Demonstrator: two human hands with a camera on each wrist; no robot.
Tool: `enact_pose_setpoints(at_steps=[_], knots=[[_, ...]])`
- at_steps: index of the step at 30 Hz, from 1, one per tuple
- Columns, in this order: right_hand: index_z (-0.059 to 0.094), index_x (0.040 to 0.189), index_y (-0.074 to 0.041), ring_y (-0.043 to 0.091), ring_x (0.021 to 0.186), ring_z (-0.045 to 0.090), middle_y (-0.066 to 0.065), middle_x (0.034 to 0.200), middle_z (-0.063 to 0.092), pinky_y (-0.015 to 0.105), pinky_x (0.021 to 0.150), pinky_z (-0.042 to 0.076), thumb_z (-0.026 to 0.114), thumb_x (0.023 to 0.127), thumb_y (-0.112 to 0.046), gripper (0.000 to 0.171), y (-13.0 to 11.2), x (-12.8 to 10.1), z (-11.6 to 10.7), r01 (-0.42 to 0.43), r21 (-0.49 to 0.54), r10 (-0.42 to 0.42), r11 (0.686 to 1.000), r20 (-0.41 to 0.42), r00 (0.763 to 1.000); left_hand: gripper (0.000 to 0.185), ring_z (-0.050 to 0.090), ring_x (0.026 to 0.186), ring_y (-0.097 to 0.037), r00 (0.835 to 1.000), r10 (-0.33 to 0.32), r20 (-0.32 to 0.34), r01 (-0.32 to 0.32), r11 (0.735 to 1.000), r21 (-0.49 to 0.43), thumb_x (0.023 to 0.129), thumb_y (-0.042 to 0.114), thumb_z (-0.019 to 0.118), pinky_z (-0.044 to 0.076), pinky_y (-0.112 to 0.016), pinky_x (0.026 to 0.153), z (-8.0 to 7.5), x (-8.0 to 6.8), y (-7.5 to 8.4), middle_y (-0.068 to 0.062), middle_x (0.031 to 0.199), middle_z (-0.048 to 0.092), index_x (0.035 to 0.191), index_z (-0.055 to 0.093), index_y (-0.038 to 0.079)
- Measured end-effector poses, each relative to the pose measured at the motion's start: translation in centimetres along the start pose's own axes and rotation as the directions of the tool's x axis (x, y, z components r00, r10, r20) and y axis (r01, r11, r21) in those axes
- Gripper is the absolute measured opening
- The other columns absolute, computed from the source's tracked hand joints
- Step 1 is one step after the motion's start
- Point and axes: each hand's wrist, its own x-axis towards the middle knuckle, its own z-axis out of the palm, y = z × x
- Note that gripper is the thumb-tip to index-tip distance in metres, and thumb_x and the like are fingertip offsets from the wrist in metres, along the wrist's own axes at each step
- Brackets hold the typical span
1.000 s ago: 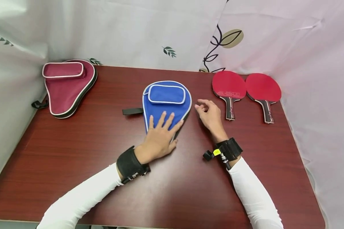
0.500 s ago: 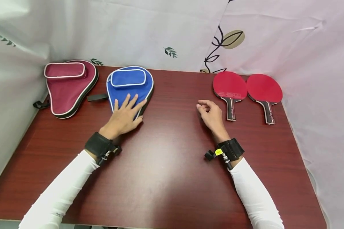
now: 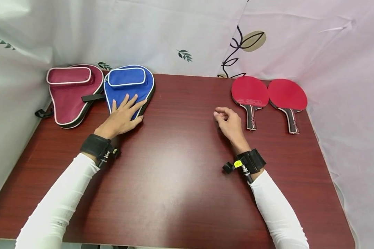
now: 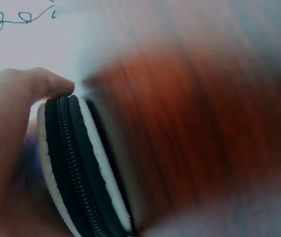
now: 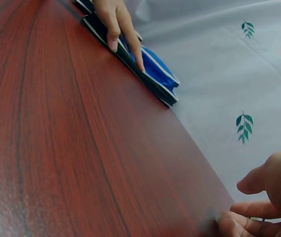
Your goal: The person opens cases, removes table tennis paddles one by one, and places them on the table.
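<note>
My left hand (image 3: 121,118) rests with spread fingers on the lower part of a blue table tennis bat case (image 3: 127,76), partly covering it. The case has white piping, a front pocket and a black strap lying towards the maroon case (image 3: 69,97) at its left. In the left wrist view, the thumb (image 4: 51,83) lies at the blue case's black zipped edge (image 4: 76,168). My right hand (image 3: 230,125) stays over the table, fingers loosely bent around nothing. Beyond it lies a red table tennis bat (image 3: 250,91), beside a second red bat (image 3: 287,94).
The brown wooden table (image 3: 174,166) is walled by a white curtain (image 3: 137,34) with leaf prints at its back and sides. Both cases and both bats lie along the back edge, cases left and bats right.
My left hand has slid the blue case left and back across the table, up beside the maroon case. The right hand and both bats have stayed in place.
</note>
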Motion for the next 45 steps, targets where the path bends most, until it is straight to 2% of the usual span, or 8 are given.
enact_pose_setpoints(at_steps=[14, 22, 29, 32, 35, 37, 42, 45], knots=[[0.072, 0.121, -0.004, 0.022, 0.090, 0.062, 0.013, 0.101, 0.068, 0.028, 0.079, 0.043, 0.067, 0.098, -0.020, 0.028, -1.5, 0.1, 0.9, 0.031, -0.009, -0.031, 0.999, 0.026, 0.999, 0.062, 0.005, 0.153, -0.045, 0.999, 0.003, -0.048, -0.003, 1.000, -0.010, 0.103, 0.031, 0.057, -0.004, -0.077, 0.111, -0.1, -1.1, -1.3, -0.016, 0.168, 0.016, 0.159, 0.033, 0.024], [0.069, 0.126, -0.003, 0.026, 0.091, 0.061, 0.014, 0.102, 0.063, 0.034, 0.079, 0.044, 0.065, 0.100, -0.021, 0.031, -1.8, -1.4, 1.0, 0.088, -0.045, -0.085, 0.995, 0.071, 0.994, 0.064, 0.005, 0.153, -0.045, 1.000, 0.005, -0.007, -0.004, 1.000, 0.013, 0.101, 0.032, 0.057, -0.002, -0.077, 0.112, -0.2, -0.1, -0.4, -0.016, 0.168, 0.017, 0.160, 0.032, 0.024], [0.068, 0.127, -0.004, 0.025, 0.091, 0.062, 0.013, 0.103, 0.062, 0.037, 0.081, 0.047, 0.065, 0.100, -0.020, 0.031, -3.8, -2.9, 2.7, 0.149, -0.061, -0.139, 0.987, 0.146, 0.979, 0.067, 0.010, 0.152, -0.047, 1.000, -0.004, 0.027, 0.002, 0.999, 0.053, 0.099, 0.032, 0.060, 0.005, -0.079, 0.110, -0.8, 0.3, -0.1, -0.018, 0.166, 0.020, 0.159, 0.033, 0.023], [0.070, 0.123, -0.002, 0.025, 0.089, 0.064, 0.013, 0.100, 0.063, 0.037, 0.081, 0.049, 0.067, 0.099, -0.017, 0.029, -4.5, -3.8, 3.9, 0.206, -0.050, -0.197, 0.977, 0.148, 0.969, 0.068, 0.011, 0.152, -0.048, 0.999, -0.004, 0.041, 0.001, 0.998, 0.067, 0.098, 0.033, 0.061, 0.006, -0.080, 0.109, -1.0, 0.4, -0.1, -0.018, 0.166, 0.021, 0.159, 0.034, 0.023], [0.072, 0.119, -0.001, 0.024, 0.088, 0.064, 0.013, 0.099, 0.063, 0.037, 0.081, 0.051, 0.069, 0.097, -0.013, 0.025, -5.6, -5.1, 5.5, 0.284, -0.033, -0.275, 0.958, 0.167, 0.947, 0.068, 0.013, 0.151, -0.048, 0.999, 0.000, 0.047, -0.003, 0.997, 0.077, 0.097, 0.034, 0.062, 0.009, -0.081, 0.108, -1.3, 0.6, -0.1, -0.019, 0.165, 0.023, 0.158, 0.036, 0.022], [0.072, 0.118, -0.001, 0.025, 0.090, 0.063, 0.013, 0.100, 0.063, 0.037, 0.081, 0.051, 0.070, 0.096, -0.013, 0.025, -6.6, -6.3, 6.8, 0.342, -0.020, -0.331, 0.939, 0.202, 0.922, 0.068, 0.015, 0.151, -0.049, 0.999, 0.002, 0.051, -0.006, 0.997, 0.082, 0.096, 0.034, 0.063, 0.011, -0.081, 0.107, -1.5, 0.7, 0.0, -0.020, 0.165, 0.025, 0.157, 0.038, 0.022], [0.070, 0.123, -0.003, 0.026, 0.093, 0.057, 0.012, 0.107, 0.064, 0.036, 0.080, 0.046, 0.070, 0.097, -0.016, 0.029, -9.5, -9.1, 9.9, 0.462, 0.013, -0.441, 0.887, 0.320, 0.838, 0.069, 0.018, 0.150, -0.048, 0.998, -0.012, 0.062, 0.006, 0.996, 0.094, 0.093, 0.035, 0.066, 0.015, -0.082, 0.106, -1.9, 0.9, 0.1, -0.020, 0.163, 0.028, 0.156, 0.041, 0.022], [0.068, 0.127, -0.004, 0.025, 0.099, 0.057, 0.011, 0.113, 0.064, 0.037, 0.084, 0.047, 0.068, 0.098, -0.018, 0.032, -11.0, -10.3, 11.3, 0.512, 0.046, -0.490, 0.858, 0.373, 0.788, 0.070, 0.019, 0.150, -0.048, 0.998, -0.017, 0.059, 0.010, 0.994, 0.106, 0.091, 0.037, 0.068, 0.017, -0.082, 0.105, -2.0, 0.8, 0.1, -0.020, 0.163, 0.029, 0.155, 0.042, 0.022]])
